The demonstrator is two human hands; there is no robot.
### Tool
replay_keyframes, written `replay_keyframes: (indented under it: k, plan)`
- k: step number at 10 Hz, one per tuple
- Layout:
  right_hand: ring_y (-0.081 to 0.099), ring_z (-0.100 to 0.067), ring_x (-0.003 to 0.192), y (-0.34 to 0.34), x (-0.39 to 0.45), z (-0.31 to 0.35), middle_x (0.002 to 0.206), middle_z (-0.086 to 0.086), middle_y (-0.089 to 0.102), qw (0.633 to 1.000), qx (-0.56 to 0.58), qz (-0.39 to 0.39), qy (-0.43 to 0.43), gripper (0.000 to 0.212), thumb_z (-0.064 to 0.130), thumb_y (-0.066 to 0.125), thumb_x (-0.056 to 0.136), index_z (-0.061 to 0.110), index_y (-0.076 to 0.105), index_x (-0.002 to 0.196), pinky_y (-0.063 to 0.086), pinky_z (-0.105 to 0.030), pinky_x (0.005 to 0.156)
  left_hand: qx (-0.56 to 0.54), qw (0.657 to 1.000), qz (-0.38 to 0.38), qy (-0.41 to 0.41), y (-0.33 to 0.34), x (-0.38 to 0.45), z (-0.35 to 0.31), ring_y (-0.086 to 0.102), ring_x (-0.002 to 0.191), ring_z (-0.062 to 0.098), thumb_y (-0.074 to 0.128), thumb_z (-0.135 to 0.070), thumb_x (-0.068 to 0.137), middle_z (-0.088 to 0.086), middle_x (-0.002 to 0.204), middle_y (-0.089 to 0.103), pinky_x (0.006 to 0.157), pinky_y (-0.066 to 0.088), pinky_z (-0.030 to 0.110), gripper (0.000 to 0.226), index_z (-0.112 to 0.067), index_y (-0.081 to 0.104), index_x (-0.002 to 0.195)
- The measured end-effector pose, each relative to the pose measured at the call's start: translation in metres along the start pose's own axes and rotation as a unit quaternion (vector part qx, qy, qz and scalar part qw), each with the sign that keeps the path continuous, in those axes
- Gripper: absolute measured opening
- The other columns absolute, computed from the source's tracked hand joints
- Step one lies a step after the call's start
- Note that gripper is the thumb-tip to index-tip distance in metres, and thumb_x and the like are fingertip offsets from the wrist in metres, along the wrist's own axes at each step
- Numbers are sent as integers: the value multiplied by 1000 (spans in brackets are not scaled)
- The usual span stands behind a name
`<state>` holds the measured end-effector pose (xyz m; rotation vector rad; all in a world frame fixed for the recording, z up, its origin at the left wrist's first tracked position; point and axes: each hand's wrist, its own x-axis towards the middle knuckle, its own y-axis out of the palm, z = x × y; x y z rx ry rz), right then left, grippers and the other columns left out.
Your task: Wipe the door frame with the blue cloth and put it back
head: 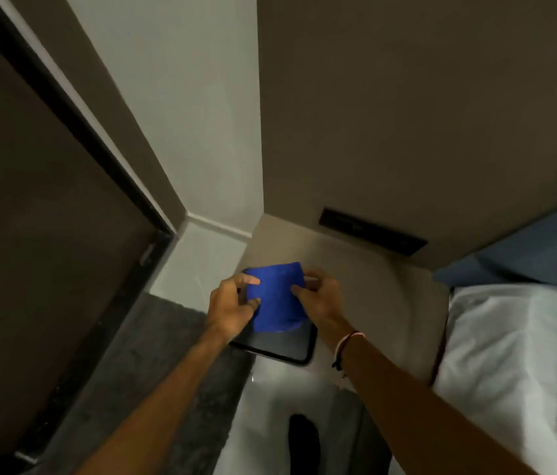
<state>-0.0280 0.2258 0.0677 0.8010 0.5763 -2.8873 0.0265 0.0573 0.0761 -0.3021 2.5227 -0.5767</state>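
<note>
A folded blue cloth (277, 298) is held between both hands just above a beige bedside surface (366, 296). My left hand (232, 305) pinches its left edge with thumb and fingers. My right hand (321, 296) grips its right edge. The cloth hangs over a dark phone or tablet (277, 347) lying at the surface's near left corner. The dark door frame (75, 128) runs diagonally along the left, with the brown door (30, 217) beside it.
A bed with white sheets (517, 354) and a blue pillow (537, 248) lies to the right. A dark switch panel (373, 231) sits on the beige headboard wall. White floor and a grey carpet (167, 354) lie below, with a dark foot (302, 440) visible.
</note>
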Motion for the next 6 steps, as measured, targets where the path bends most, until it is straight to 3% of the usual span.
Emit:
replay_keyframes:
  k: [1,3,4,5,6]
  plan:
    - [68,-38,110,30,55,-76,121,-25,70,996,10,42,74,36,-11,61,88,-3,64,123,56,-51,99,17,998,31,-58,46,46,70,67,118,35,66,12,85,19,129,68,107,52,38,43,-5,68,125]
    - [67,-38,103,58,84,-131,122,-32,67,984,23,78,157,34,-9,58,89,-2,64,122,53,-57,97,69,989,105,-82,77,79,121,52,139,33,56,13,90,18,152,52,116,41,32,58,-3,52,146]
    - [64,-47,115,62,85,-146,123,-31,66,985,20,74,155,36,-10,56,90,0,62,123,53,-59,100,107,984,122,-76,85,85,137,44,145,30,55,10,93,11,161,42,106,32,15,62,-6,46,152]
    - [62,-44,120,59,77,-143,127,-27,66,989,-13,82,121,44,-9,58,91,2,56,134,51,-55,105,124,983,125,-54,84,81,134,40,148,28,55,3,97,8,166,34,104,28,11,60,-9,42,155]
    - [52,-38,135,49,63,-122,147,-18,54,991,-71,101,56,64,6,63,94,11,38,153,43,-50,115,151,983,104,2,64,70,107,27,155,30,56,-12,102,10,172,18,122,23,25,62,-13,34,159]
